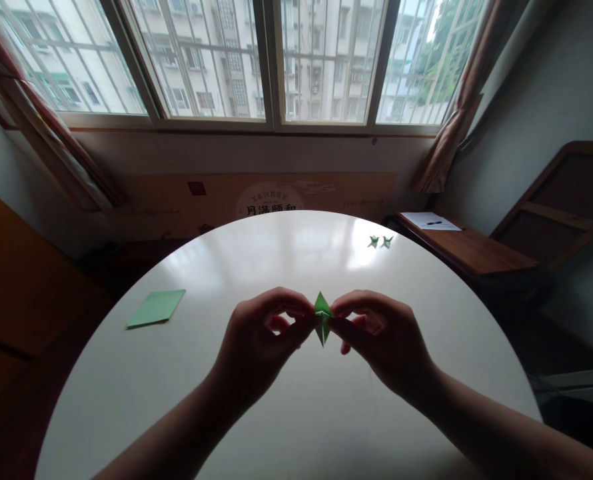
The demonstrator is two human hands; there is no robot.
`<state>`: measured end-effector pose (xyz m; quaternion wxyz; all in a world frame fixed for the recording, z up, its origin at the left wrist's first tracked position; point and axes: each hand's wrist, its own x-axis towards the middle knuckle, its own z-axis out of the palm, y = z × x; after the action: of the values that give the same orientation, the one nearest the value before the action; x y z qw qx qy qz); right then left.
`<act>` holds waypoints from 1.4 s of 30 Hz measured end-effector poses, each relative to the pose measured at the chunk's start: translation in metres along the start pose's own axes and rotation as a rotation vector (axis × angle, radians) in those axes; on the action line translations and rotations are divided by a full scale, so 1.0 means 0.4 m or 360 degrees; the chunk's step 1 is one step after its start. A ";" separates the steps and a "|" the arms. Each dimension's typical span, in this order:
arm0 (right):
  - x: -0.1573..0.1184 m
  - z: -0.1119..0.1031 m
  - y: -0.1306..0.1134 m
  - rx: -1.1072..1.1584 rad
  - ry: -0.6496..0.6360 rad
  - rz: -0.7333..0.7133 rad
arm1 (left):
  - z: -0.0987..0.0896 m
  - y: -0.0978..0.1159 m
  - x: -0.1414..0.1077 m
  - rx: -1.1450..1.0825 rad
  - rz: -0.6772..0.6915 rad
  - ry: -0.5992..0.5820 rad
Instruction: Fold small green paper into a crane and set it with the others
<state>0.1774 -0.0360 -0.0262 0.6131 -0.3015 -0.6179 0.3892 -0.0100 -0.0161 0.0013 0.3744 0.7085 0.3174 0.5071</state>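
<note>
A small folded green paper (321, 304) with a pointed top and bottom is held upright above the middle of the white round table (296, 427). My left hand (266, 333) pinches its left side between thumb and forefinger. From the other side, my right hand (386, 333) pinches its right edge in the same way. Two small green folded paper figures, one (374, 241) beside the other (387, 242), stand near the table's far right edge. On the left part of the table lies a stack of light green square paper (156, 308).
Beyond the table's right edge, a brown wooden stand (481, 250) carries a white sheet (426, 221) with a dark pen on it. A wooden-framed chair back (561, 200) leans at the right. Windows and curtains are behind the table.
</note>
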 end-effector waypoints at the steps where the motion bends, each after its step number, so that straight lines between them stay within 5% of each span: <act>1: 0.000 0.002 0.001 0.0055 0.0023 0.0053 | 0.002 -0.002 0.000 -0.0069 -0.0044 0.0025; 10: 0.002 0.007 0.019 0.0334 0.0046 0.0423 | 0.006 0.000 0.010 -0.0259 -0.0322 0.0005; 18: 0.002 0.010 0.020 0.0149 0.0053 0.0328 | 0.006 -0.018 0.012 -0.0273 -0.0441 -0.0029; 24: 0.004 0.015 0.031 0.0206 -0.0021 0.0481 | 0.006 -0.028 0.016 -0.0217 -0.0472 0.0051; 34: 0.005 0.022 0.027 0.0222 -0.0048 0.0536 | 0.013 -0.026 0.016 0.0056 -0.0452 -0.0202; 42: 0.001 0.035 0.021 0.0081 -0.0003 0.0390 | 0.010 -0.038 0.018 -0.0191 -0.0565 -0.0160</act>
<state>0.1626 -0.0329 -0.0323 0.5677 -0.3587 -0.5670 0.4770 -0.0052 -0.0031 -0.0089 0.5149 0.6422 0.3874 0.4151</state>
